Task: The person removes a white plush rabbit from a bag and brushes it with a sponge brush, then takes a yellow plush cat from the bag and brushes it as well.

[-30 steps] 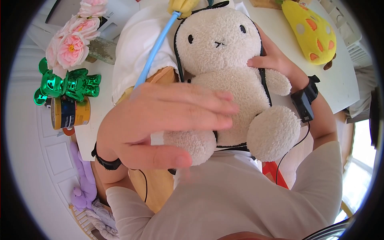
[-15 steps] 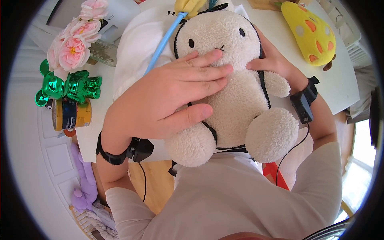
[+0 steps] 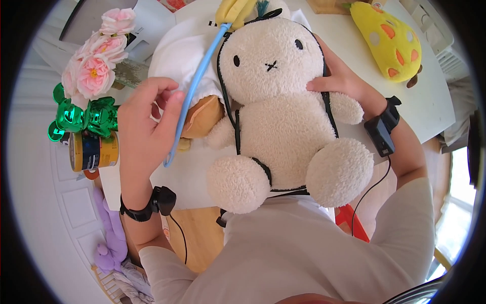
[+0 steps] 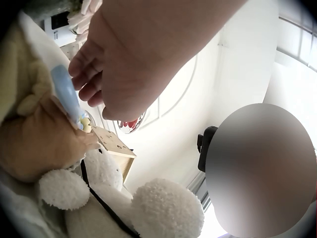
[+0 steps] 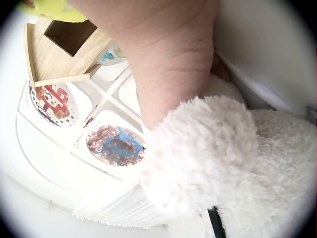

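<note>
A white plush rabbit (image 3: 283, 121) with black straps lies face up on the table. My right hand (image 3: 347, 76) grips its side by the neck, thumb in front, other fingers hidden behind. To the left of the plush, my left hand (image 3: 144, 121) has loosely bent fingers, with the thumb tip right beside a blue rod (image 3: 197, 76); contact is unclear. The rod slants down from a yellow piece (image 3: 235, 12). In the left wrist view, the fingertips of the left hand (image 4: 119, 74) are near the blue rod (image 4: 64, 91). A brown plush (image 3: 205, 119) lies beside the rabbit.
Pink flowers (image 3: 96, 73), a green shiny bear figure (image 3: 86, 116) and a yellow-black tub (image 3: 93, 150) stand at the left. White cloth (image 3: 177, 55) lies behind the rod. A yellow plush (image 3: 387, 43) is at the back right. A wooden box (image 5: 69, 49) shows in the right wrist view.
My left hand has moved off the rabbit's front to the left, beside the blue rod. The rabbit has shifted slightly left and down, with my right hand still gripping it.
</note>
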A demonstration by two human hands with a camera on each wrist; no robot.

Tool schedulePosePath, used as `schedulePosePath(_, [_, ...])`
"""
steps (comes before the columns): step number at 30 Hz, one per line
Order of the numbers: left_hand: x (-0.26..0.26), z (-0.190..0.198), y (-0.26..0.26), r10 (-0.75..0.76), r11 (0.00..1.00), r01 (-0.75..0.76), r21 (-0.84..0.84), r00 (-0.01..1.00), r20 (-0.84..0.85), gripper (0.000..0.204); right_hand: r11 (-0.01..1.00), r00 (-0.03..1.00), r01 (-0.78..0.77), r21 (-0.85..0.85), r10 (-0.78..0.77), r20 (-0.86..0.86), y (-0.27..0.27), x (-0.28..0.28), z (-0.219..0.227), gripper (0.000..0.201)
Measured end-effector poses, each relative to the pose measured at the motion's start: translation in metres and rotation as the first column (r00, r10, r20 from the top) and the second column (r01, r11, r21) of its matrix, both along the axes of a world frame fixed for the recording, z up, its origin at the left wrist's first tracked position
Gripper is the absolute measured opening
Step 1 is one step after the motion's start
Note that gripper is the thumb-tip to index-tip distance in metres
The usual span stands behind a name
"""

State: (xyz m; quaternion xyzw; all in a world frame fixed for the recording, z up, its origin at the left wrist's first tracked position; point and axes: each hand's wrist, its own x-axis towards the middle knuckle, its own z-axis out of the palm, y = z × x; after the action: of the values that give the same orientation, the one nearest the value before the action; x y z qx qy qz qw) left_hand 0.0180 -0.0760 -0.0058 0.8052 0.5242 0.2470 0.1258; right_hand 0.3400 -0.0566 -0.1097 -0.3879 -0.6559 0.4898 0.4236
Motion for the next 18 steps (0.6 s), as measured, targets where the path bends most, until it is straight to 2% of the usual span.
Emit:
schedulePosePath(3, [0.026, 0.019, 0.015, -0.362, 0.921, 0.361, 0.143, 0.932, -0.021, 0.029, 1.000, 0.999, 0.003, 0.014, -0.004, 0.032, 0.000, 0.000, 0.000, 0.092])
schedulePosePath(5, [0.052, 0.016, 0.029, -0.557, 0.818, 0.562, 0.122, 0.827, -0.068, 0.041, 1.000, 0.999, 0.006, -0.021, -0.007, -0.043, -0.003, -0.004, 0.001, 0.091])
schedulePosePath(8, [0.086, -0.003, 0.048, -0.638, 0.748, 0.657, 0.091, 0.750, -0.173, 0.047, 1.000, 0.998, -0.008, -0.005, 0.007, -0.068, -0.001, -0.001, 0.001, 0.089])
schedulePosePath(11, [0.094, 0.001, 0.049, -0.755, 0.612, 0.791, 0.018, 0.590, -0.286, 0.048, 1.000, 1.000, -0.017, 0.009, 0.017, 0.000, 0.000, 0.000, 0.006, 0.088])
schedulePosePath(12, [0.091, 0.002, 0.045, -0.797, 0.581, 0.814, -0.025, 0.562, -0.219, 0.045, 1.000, 0.999, -0.010, 0.004, 0.010, 0.031, -0.002, 0.001, 0.008, 0.088])
schedulePosePath(15, [0.080, 0.016, 0.032, -0.879, 0.470, 0.838, -0.277, 0.418, -0.228, 0.043, 0.998, 0.999, -0.031, -0.056, 0.032, 0.020, -0.004, 0.000, 0.016, 0.088])
schedulePosePath(16, [0.077, 0.016, 0.031, -0.907, 0.420, 0.851, -0.315, 0.403, -0.120, 0.043, 0.999, 0.999, -0.038, -0.038, 0.037, -0.039, -0.004, -0.001, 0.012, 0.088])
schedulePosePath(18, [0.070, 0.030, 0.033, -0.854, 0.353, 0.830, -0.431, 0.475, 0.214, 0.043, 0.999, 0.999, -0.034, -0.033, 0.033, -0.031, -0.001, -0.001, 0.006, 0.088])
